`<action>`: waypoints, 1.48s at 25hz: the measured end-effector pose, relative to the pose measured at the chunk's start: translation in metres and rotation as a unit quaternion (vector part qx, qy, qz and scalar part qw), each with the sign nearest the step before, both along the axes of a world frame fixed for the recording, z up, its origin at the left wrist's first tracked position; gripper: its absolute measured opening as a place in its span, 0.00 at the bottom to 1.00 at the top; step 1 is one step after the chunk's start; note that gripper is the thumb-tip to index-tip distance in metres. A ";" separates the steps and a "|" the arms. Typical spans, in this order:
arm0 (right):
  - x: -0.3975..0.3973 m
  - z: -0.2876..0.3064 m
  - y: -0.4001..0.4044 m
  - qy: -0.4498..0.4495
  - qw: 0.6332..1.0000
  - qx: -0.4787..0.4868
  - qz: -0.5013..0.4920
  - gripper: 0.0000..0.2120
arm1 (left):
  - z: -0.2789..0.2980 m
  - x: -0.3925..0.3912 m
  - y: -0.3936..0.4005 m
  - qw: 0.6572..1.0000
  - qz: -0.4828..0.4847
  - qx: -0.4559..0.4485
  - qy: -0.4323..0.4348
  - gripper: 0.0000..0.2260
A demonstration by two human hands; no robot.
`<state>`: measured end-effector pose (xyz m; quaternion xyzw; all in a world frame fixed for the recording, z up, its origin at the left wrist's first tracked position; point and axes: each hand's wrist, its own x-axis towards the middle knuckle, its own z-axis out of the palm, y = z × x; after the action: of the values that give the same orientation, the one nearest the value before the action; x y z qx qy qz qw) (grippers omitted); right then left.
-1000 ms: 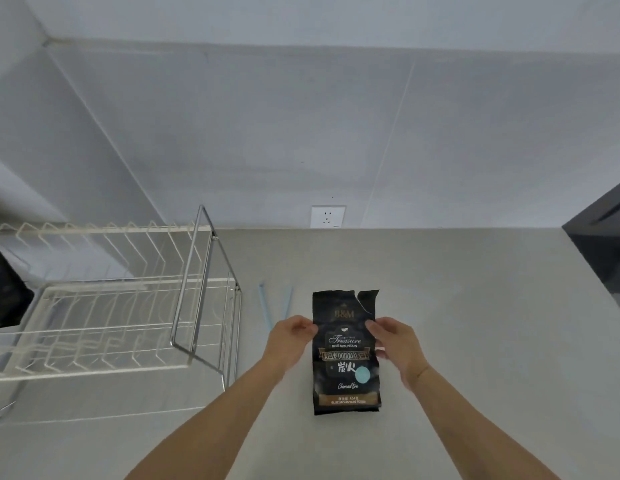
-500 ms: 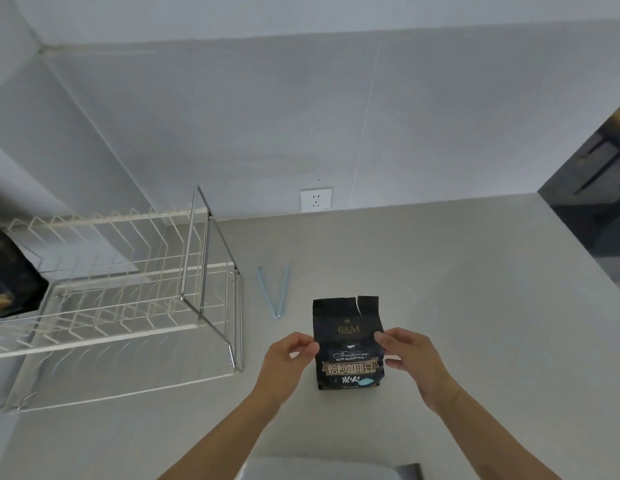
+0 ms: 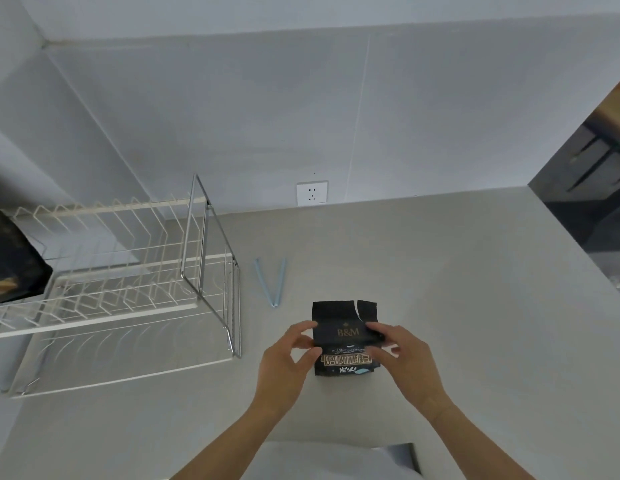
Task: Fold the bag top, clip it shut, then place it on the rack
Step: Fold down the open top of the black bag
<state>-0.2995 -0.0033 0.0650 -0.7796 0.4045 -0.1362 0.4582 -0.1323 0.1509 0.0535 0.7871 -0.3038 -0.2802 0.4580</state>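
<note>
A black coffee bag [image 3: 343, 323] with gold lettering stands on the grey counter, its torn top edge pointing up and away. My left hand [image 3: 287, 362] pinches the bag's left edge and my right hand [image 3: 403, 358] grips its right edge, fingers across the front. A pale blue clip [image 3: 272, 282] lies open in a V on the counter, just left of and beyond the bag. The white wire rack [image 3: 121, 275] with a chrome frame stands at the left.
A dark bag [image 3: 14, 261] lies at the rack's far left end. A wall socket [image 3: 312, 192] sits behind the counter. The counter's right edge [image 3: 578, 258] drops to a dark area. A grey cloth-like surface [image 3: 336, 459] shows at the bottom.
The bag has gone from lying flat to standing up, and both hands have closed in on its upper sides. The view has tilted and shifted slightly.
</note>
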 end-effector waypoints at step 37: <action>0.010 0.002 -0.011 0.055 0.997 -0.033 0.035 0.13 | 0.007 0.031 -0.024 0.910 -0.257 0.065 -0.320 0.07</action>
<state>-0.2900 -0.0141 0.0669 -0.8145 0.3968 -0.0901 0.4135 -0.1013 0.1271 0.0600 0.7576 -0.6065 -0.1405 0.1961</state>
